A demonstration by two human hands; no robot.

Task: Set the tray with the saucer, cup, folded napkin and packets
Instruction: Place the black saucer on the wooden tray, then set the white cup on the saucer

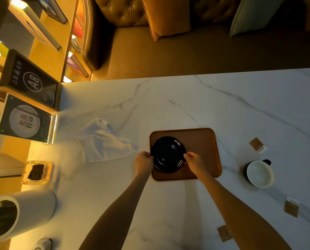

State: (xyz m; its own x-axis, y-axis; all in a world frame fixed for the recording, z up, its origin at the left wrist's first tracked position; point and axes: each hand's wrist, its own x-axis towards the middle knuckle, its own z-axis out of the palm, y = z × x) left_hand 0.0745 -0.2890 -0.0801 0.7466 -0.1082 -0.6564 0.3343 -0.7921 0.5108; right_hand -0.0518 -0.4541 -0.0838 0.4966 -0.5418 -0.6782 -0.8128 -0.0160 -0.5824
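Note:
A black saucer (167,153) lies on the left part of the brown tray (201,141). My left hand (144,162) pinches its left rim and my right hand (193,160) pinches its right rim. To the tray's right stands a cup (259,174), dark outside and white inside, with its handle pointing away. A crumpled white napkin (103,140) lies unfolded to the left of the tray. Three brown packets lie on the marble table: one (257,144) right of the tray, one (291,207) near the right edge, one (224,233) close to my right forearm.
A glass ashtray (36,171) with dark contents and a white cylindrical bin (15,217) stand at the table's left side. Standing signs (27,118) and an A8 table marker (30,81) line the left edge. A sofa with cushions (168,17) faces the far side.

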